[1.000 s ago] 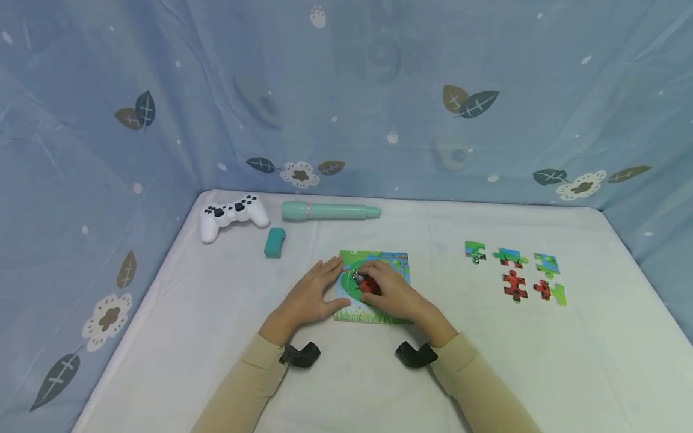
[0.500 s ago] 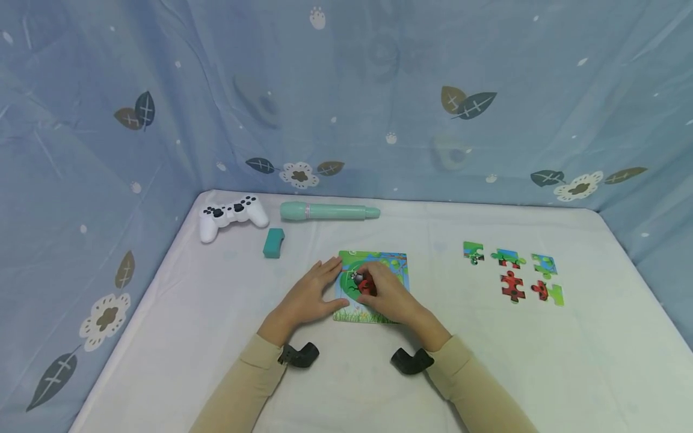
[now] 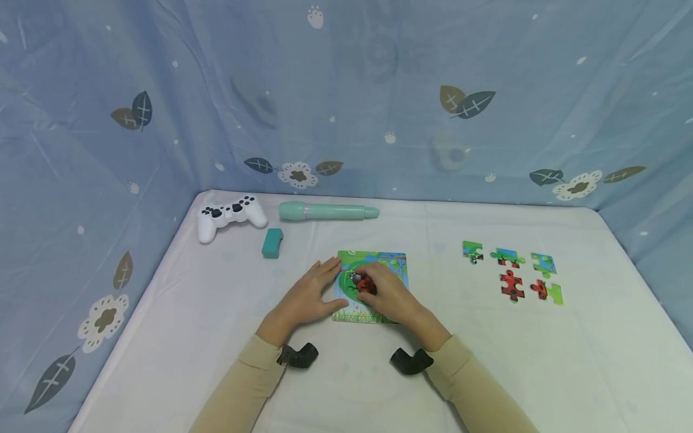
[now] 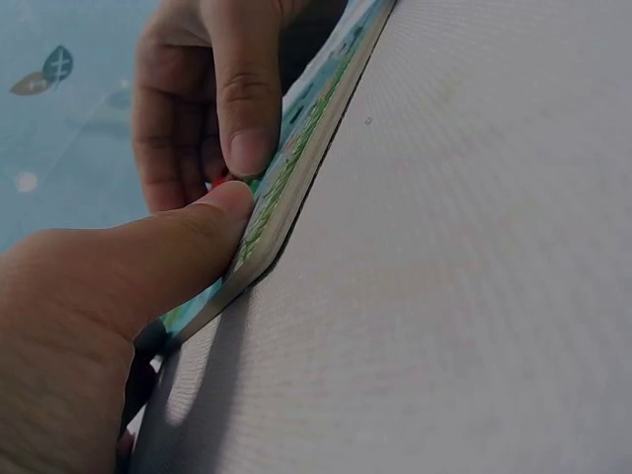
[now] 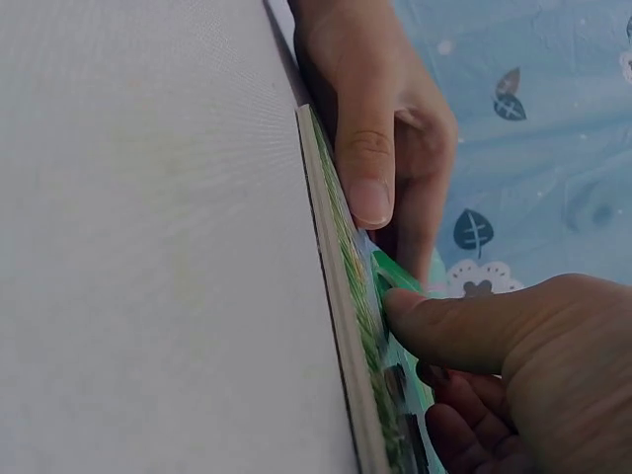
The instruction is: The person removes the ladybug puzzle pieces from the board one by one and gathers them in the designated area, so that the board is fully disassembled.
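Since the first frame, the right hand (image 3: pixel 391 293) had shifted slightly, its wrist dropping a little toward the person, while the left hand (image 3: pixel 310 296) and the things on the counter (image 3: pixel 541 373) kept their places.

The puzzle board (image 3: pixel 356 315) lay flat on the white-covered counter, between both hands. The right thumb and fingers were bent inward over it, pinching the ladybird piece (image 3: pixel 365 284) from either side; whether that piece sat flush or raised could not be told. The left hand held nothing: its fingers lay straight at the board's left side, pointing away from the person, and its thumb rested on the near left part.

Well to the right of the board lay a group of loose puzzle pieces: a green one (image 3: pixel 472 249), a blue-green one with red (image 3: pixel 508 257), another blue-green one (image 3: pixel 544 263), a red one with dark spots (image 3: pixel 511 285) and, beside it, red and green (image 3: pixel 554 293).

Beyond the left hand sat a notched teal block (image 3: pixel 272 243), and farther back a white game controller (image 3: pixel 227 218) and a mint-green microphone-shaped thing (image 3: pixel 329 211). A blue patterned curtain (image 3: pixel 346 90) hung behind.
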Tool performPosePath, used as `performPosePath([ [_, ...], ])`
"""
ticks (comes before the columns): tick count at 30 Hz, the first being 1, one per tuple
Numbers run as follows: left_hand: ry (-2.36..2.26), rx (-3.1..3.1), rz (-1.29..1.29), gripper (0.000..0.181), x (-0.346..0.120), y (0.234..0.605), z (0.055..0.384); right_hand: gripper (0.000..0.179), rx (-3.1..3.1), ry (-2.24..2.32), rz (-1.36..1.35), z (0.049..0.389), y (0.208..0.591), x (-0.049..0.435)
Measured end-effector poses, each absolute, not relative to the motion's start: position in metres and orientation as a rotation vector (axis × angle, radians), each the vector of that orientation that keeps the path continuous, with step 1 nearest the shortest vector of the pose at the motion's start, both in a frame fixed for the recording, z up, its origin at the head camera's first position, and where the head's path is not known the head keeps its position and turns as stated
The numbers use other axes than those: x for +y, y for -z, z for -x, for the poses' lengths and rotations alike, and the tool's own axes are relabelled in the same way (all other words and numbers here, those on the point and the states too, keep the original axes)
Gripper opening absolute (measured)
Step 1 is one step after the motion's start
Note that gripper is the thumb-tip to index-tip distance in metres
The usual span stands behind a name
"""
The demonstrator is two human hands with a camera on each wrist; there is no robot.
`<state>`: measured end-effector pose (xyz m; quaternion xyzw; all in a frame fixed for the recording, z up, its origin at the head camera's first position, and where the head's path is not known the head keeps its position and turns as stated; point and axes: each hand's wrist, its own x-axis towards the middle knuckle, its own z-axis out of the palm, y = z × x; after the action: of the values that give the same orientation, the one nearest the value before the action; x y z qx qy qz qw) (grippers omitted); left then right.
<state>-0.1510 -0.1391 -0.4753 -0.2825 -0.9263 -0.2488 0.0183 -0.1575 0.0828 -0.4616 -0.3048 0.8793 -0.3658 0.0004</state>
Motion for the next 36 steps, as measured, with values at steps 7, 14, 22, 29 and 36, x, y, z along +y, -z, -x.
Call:
performPosePath([
  [7,0.74,-2.893,0.877,0.082,-0.14,0.476,0.152,0.042,2.786,1.155,0.974,0.158,0.462,0.083],
  [14,0.766,-2.89,0.878,0.082,-0.139,0.474,0.151,0.042,2.788,1.18,0.902,0.16,0.456,0.087],
  [22,0.788,-2.905,0.86,0.083,-0.139,0.475,0.15,0.043,2.771,1.187,0.775,0.165,0.442,0.111],
  [29,0.773,-2.893,0.853,0.084,-0.138,0.477,0.15,0.043,2.879,1.126,0.694,0.167,0.438,0.155],
  [36,0.768,-2.909,0.847,0.084,-0.139,0.477,0.15,0.044,2.978,1.046,0.55,0.162,0.441,0.213],
])
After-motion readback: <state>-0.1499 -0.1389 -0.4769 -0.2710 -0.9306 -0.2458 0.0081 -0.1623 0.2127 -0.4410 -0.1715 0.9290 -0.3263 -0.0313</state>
